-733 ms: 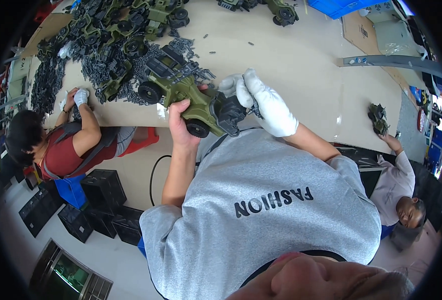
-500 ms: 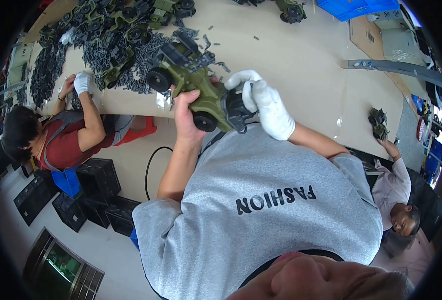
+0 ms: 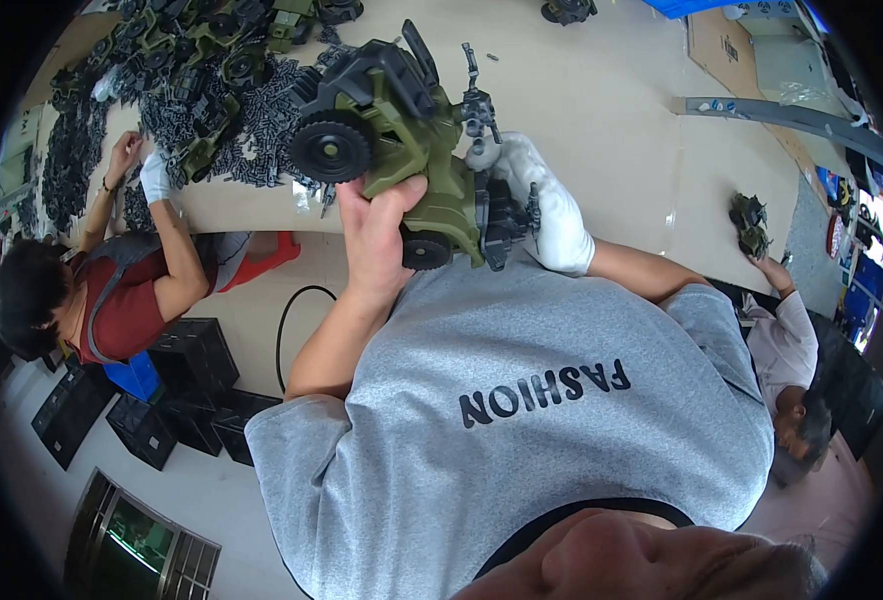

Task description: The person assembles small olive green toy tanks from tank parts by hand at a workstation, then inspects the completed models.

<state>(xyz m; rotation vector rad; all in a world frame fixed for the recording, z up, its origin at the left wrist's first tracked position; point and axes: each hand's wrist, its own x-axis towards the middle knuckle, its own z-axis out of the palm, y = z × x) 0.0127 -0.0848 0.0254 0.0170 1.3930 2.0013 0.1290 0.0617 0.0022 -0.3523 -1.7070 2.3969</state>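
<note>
The olive-green and black plastic toy vehicle (image 3: 444, 200) is held up above the near edge of the bench (image 3: 612, 160), before the wearer's chest, tilted with its black front end toward the body, and it looks largely put together: chunky black wheels (image 3: 330, 147), a black rear frame (image 3: 377, 80) and a black ribbed front piece (image 3: 502, 228) all sit on the green body. A slender dark-grey gun-shaped part (image 3: 478, 108) stands up at its far side; whether it is fully seated is not clear. The bare left hand (image 3: 374, 232) is closed around the vehicle's near side, thumb over the green body. The right hand, in a white glove (image 3: 552, 215), is bent around the front end, its fingers partly hidden, so I cannot tell how firmly it grips. A small dark part (image 3: 534, 205) shows against the glove, and whether it is fixed or loose cannot be made out. Toward the bench's far left corner, many small dark-grey loose parts (image 3: 272, 125) and a heap of similar green vehicles (image 3: 227, 50) remain; how many of those are finished is too cluttered to judge. Compared with half a second ago, the vehicle appears larger and turned, its rear end raised higher; the gun-shaped part now points upward rather than lying along the body, and the gloved fingers, seen then over the front piece, are mostly behind it.
</note>
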